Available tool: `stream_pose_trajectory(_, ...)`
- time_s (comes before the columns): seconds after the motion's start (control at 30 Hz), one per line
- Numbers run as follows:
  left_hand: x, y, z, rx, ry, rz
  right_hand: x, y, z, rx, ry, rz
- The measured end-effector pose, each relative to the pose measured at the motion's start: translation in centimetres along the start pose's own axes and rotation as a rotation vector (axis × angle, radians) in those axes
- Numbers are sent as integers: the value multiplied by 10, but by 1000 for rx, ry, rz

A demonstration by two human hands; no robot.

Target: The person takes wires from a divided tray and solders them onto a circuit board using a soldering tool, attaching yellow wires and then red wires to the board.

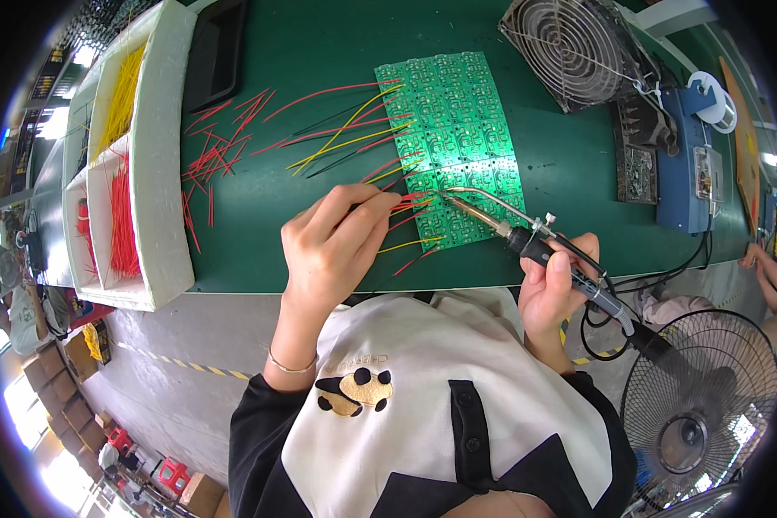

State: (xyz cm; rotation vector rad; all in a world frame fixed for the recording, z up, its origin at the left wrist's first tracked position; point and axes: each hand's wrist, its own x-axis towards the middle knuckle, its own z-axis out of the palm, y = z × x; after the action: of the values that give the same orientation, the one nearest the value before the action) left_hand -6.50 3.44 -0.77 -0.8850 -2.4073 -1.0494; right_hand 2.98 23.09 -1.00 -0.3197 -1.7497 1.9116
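A green circuit board panel [470, 112] lies on the green table, with red, yellow and black wires [345, 138] sticking out from its left edge. My left hand [337, 246] is closed at that edge, pinching a red wire [410, 198] against the board. In my right hand [557, 285] is a soldering iron [535, 249] with a thin curved metal tube fixed alongside it. Its tip meets the board close to the wire end in my left fingers. Whether the tip touches the wire is too small to tell.
Loose red wires [216, 155] lie left of the board, beside a white foam box [168, 173] of yellow and red wires. A black tray [216, 52] is behind. A square fan [570, 43] and a blue soldering unit [684, 164] with a solder spool [712, 102] stand right.
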Motion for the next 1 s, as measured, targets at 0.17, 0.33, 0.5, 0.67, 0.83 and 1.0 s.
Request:
stream_pose_trajectory(0.17, 0, 0, -1, 3, -6, -6, 0, 0, -1, 4, 0, -7)
stream_pose_trajectory(0.33, 0, 0, -1, 30, -2, 11, 0, -2, 2, -4, -2, -1)
stream_pose_trajectory(0.5, 1, 0, -1, 25, -7, 9, 1, -3, 2, -28, -8, 6)
stream_pose_trajectory(0.67, 1, 0, -1, 24, -15, 7, 2, -5, 4, -35, -11, 38)
stream_pose_trajectory(0.83, 0, -2, 0, 39, -7, 16, 2, -5, 4, -47, 3, 41)
stream_pose_trajectory(1.0, 1, 1, -2, 27, -25, 7, 3, -3, 3, -37, -6, 52)
